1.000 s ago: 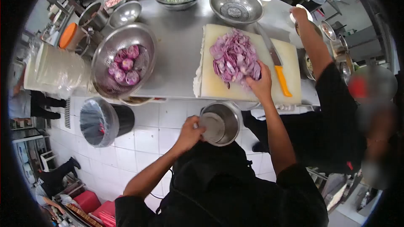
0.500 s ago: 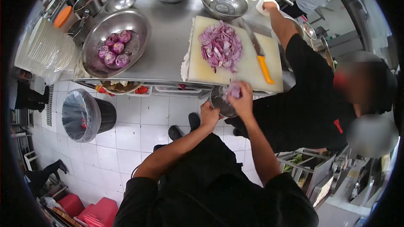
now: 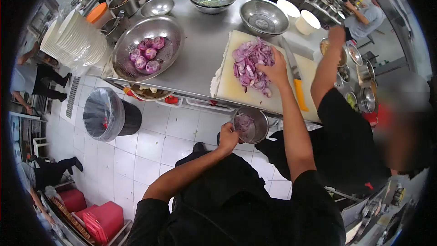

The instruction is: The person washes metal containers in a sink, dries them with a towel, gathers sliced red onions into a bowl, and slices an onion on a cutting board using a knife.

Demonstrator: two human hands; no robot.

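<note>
My left hand grips the rim of a round metal pot below the counter's front edge. Some sliced onion lies in that pot. On a pale cutting board is a heap of sliced red onion. Its right side is where my right hand is, fingers and thumb curled round some slices. A knife with a yellow handle lies on the board to the right of that hand.
A perforated metal bowl with several peeled red onions stands to the left. Metal bowls line the counter's back. A co-worker's arm reaches over the counter at right. A lined bin stands on the floor.
My right hand has moved from above the pot up to the onion heap. Sliced onion now shows in the pot. The co-worker's hand has left the white tub. The camera view has shifted.
</note>
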